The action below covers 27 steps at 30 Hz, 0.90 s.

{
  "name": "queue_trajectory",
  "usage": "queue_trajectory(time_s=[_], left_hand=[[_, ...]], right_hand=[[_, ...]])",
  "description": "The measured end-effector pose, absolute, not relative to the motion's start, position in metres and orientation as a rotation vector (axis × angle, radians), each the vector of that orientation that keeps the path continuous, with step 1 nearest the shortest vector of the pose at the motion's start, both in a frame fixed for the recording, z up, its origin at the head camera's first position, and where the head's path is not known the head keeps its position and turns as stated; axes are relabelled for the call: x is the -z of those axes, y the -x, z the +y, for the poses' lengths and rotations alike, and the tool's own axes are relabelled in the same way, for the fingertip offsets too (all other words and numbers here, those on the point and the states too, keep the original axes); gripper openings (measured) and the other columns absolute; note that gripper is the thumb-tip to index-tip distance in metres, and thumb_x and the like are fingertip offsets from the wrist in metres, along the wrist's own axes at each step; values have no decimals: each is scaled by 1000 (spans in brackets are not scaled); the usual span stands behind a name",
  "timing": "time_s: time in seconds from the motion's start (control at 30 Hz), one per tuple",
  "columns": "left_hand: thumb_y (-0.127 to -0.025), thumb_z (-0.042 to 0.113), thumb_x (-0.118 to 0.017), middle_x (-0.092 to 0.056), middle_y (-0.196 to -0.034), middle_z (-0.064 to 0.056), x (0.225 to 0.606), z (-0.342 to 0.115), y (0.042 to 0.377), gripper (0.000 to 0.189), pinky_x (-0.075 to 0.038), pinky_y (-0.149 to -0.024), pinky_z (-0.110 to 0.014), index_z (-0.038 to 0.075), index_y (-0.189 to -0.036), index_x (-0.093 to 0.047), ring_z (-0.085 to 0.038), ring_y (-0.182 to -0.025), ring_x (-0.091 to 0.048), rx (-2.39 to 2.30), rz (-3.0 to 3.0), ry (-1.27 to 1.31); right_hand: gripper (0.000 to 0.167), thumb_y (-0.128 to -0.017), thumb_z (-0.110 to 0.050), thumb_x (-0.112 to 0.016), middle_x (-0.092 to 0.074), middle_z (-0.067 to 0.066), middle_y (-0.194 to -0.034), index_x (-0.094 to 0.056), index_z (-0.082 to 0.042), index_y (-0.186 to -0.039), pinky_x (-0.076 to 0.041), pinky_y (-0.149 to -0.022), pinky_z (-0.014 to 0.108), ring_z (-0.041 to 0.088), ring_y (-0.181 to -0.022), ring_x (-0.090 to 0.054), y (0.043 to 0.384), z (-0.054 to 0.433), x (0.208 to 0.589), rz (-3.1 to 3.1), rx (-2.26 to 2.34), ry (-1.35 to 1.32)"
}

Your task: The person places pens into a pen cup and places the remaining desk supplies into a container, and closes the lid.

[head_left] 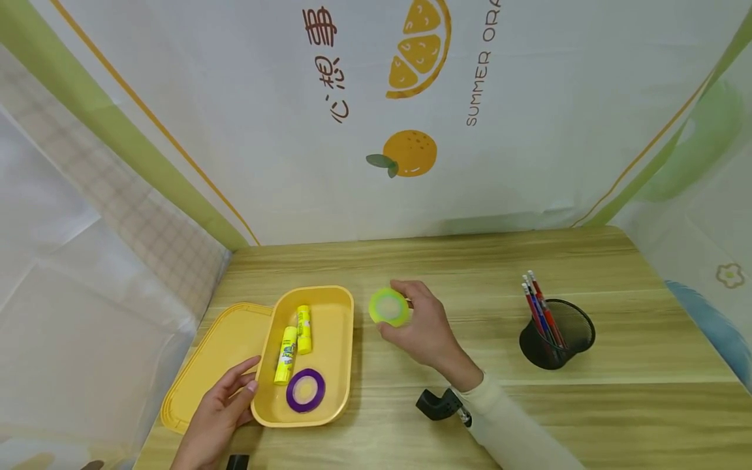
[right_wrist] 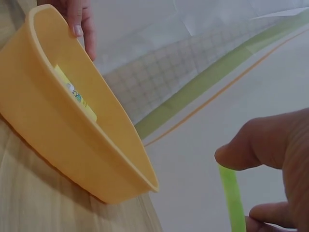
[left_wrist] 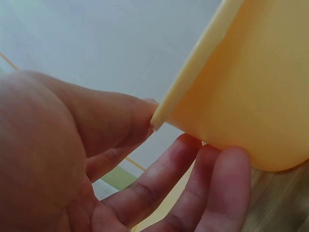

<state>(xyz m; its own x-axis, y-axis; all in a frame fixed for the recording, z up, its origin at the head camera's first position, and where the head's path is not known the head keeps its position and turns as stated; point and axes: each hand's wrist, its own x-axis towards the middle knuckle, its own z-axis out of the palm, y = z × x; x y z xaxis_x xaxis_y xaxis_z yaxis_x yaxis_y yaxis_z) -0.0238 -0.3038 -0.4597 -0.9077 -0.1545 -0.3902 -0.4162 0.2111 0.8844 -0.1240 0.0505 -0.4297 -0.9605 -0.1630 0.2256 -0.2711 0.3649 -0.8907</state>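
Observation:
My right hand (head_left: 425,329) pinches a flat yellow-green tape roll (head_left: 389,307) between thumb and fingers, held to the right of a yellow plastic box (head_left: 350,365). Seen edge-on in the right wrist view, the tape roll (right_wrist: 231,195) is a narrow green band under the thumb. My left hand (head_left: 220,408) touches the box's left side. In the left wrist view, its thumb meets the rim (left_wrist: 166,108) while loosely bent fingers (left_wrist: 227,186) rest by the outer wall. Two yellow glue sticks (head_left: 286,356) and a purple tape roll (head_left: 305,390) lie inside the box.
A yellow lid (head_left: 217,356) lies left of the box, partly behind the left hand. To the right stands a black mesh pen cup (head_left: 564,339) with several pencils (head_left: 543,313) leaning in it. The wooden table (head_left: 470,261) ends against a printed white curtain (head_left: 305,189).

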Motion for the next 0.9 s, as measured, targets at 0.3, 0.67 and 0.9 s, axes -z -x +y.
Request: queue_trajectory(time_s=[0.3,0.67,0.9], left_hand=[[-114,18,-49,-52,-144,-19,460,-305,24,49,-64,-86,-34,17,-162,-39,-13,-107,-70,-1759,2267,537],[-114,18,-49,-53,-143,-18,462,-305,24,49,-64,-86,-34,18,-162,-39,-13,-107,-70,-1771,2264,537],[-114,19,-49,-53,-141,-17,463,-305,24,49,-64,-85,-34,17,-162,-39,-13,-106,-70,-1772,2269,538]], right_hand=[[73,-78,-12,-89,-63,14,-141,-61,0,-144,-52,-103,48,26,-123,-63,124,32,431,-2502,-1724,-512],[75,-82,-19,-87,-59,8,-145,-57,-5,-149,-57,-101,46,25,-123,-61,130,8,435,-2615,-1708,-578],[76,-82,-17,-86,-58,9,-146,-56,-3,-150,-57,-105,44,25,-126,-62,131,-8,433,-2672,-1703,-630]])
